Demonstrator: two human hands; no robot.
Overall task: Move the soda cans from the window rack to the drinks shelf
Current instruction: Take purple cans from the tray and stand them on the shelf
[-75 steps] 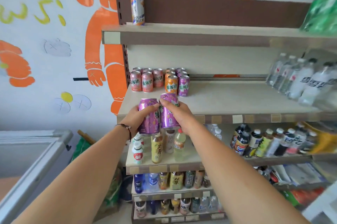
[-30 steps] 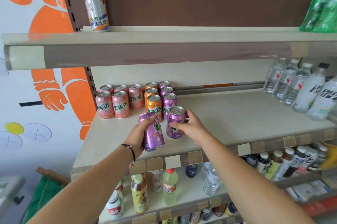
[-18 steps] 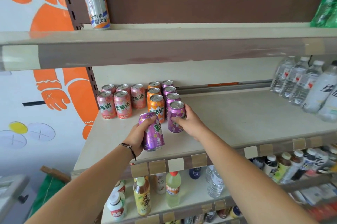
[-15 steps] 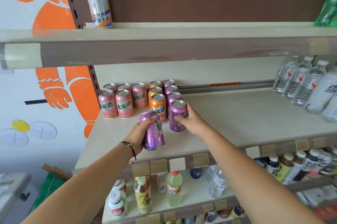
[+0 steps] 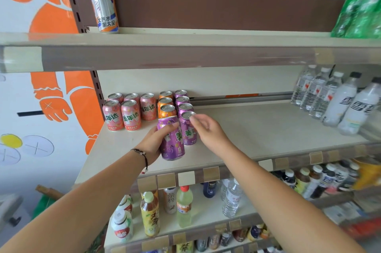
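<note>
On the beige drinks shelf [image 5: 257,135] stand rows of pink cans [image 5: 121,116], orange cans [image 5: 166,106] and purple cans [image 5: 183,102]. My left hand [image 5: 156,139] grips a purple soda can [image 5: 172,141], held slightly tilted at the shelf's front left. Just right of it a second purple can [image 5: 188,131] stands upright at the front of the purple row. My right hand [image 5: 208,131] hovers beside this can with fingers loosely apart, thumb and fingertips near its rim, holding nothing.
A tall orange-and-blue can [image 5: 103,1] stands on the top shelf [image 5: 185,46], with green bottles [image 5: 362,7] at its right end. Clear and white bottles [image 5: 338,100] fill the drinks shelf's right side. Lower shelves hold several bottled drinks [image 5: 150,213].
My right hand has let go of the second purple can, which now stands in the purple row. My left hand has brought its can forward and more upright beside it.
</note>
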